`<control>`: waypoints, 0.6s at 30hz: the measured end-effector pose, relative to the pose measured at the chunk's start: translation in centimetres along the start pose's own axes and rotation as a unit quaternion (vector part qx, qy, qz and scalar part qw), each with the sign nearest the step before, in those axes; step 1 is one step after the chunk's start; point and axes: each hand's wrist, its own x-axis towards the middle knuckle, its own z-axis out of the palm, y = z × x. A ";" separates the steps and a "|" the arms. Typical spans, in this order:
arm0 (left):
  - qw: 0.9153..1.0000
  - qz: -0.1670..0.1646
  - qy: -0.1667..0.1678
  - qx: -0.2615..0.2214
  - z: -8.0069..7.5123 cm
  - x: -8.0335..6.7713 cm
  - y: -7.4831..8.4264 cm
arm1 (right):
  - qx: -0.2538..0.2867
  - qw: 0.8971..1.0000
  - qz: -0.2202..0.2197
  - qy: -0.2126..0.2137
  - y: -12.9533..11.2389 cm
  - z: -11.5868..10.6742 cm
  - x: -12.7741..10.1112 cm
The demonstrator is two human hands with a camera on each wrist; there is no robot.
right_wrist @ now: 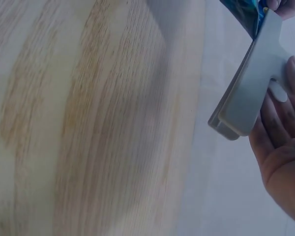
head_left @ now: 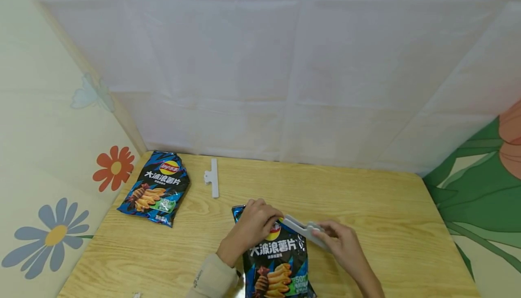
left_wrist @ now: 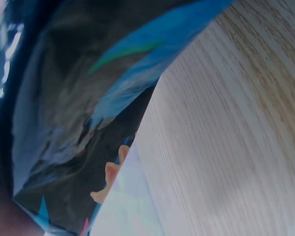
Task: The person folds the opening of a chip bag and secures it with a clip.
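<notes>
In the head view, a dark blue and black bag of potato chips (head_left: 274,258) lies at the table's front, its printed face up. My left hand (head_left: 253,226) grips the bag near its top edge, fingers curled over it. A long grey sealing clip (head_left: 300,230) is pinched between the thumb and fingers of my right hand (head_left: 343,243). One end of the clip reaches the bag's top corner, beside my left fingertips. Seen from the right wrist, the clip's two long bars (right_wrist: 248,88) stand slightly apart at the near end. Bag film (left_wrist: 83,98) fills much of the left wrist view.
A second chip bag (head_left: 158,188) lies at the table's back left corner. Next to it rests another pale clip (head_left: 215,178). A small whitish piece (head_left: 137,295) shows at the front edge of the view. White sheeting (head_left: 228,85) hangs behind the wooden table (head_left: 378,216).
</notes>
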 end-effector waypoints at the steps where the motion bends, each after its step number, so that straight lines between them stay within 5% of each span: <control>1: 1.000 0.000 0.001 -0.001 0.0 0.0 0.0 | 0.000 1.000 -0.002 -0.001 0.0 0.0 0.0; 18: 1.000 -0.013 0.011 -0.008 -0.1 -0.2 -0.1 | -0.008 0.999 -0.018 -0.037 -0.5 0.4 0.5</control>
